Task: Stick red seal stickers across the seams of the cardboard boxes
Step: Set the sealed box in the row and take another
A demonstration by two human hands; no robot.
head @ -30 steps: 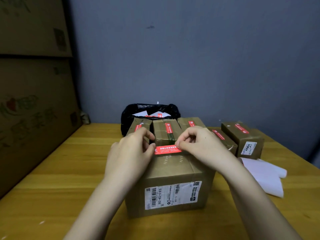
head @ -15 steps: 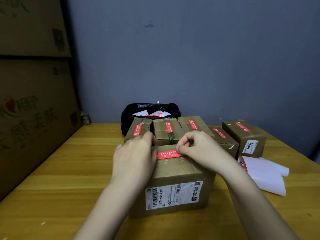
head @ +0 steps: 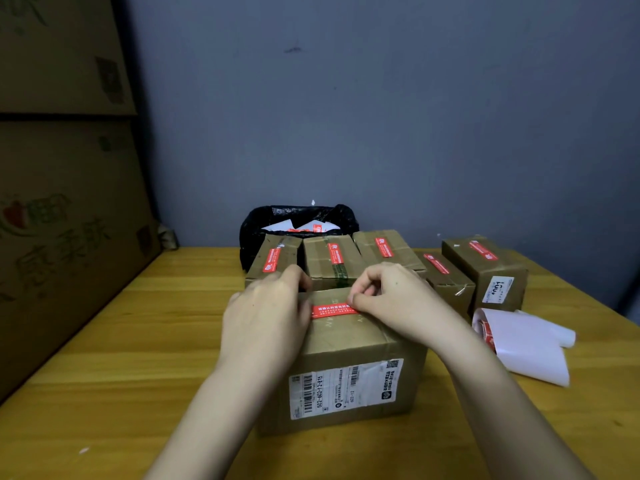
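While each hand pinches one sticker, five sealed boxes wait.

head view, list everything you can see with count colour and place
front box: 1, brown, near table centre
red seal sticker: 1, on front box top
sealed boxes: 5, brown with red stickers, row behind
sticker roll: 1, white with red, right of front box
bag: 1, black, by wall
table: 1, yellow wood
large cartons: 2, brown, stacked at left
left hand: on sticker's left end
right hand: on sticker's right end
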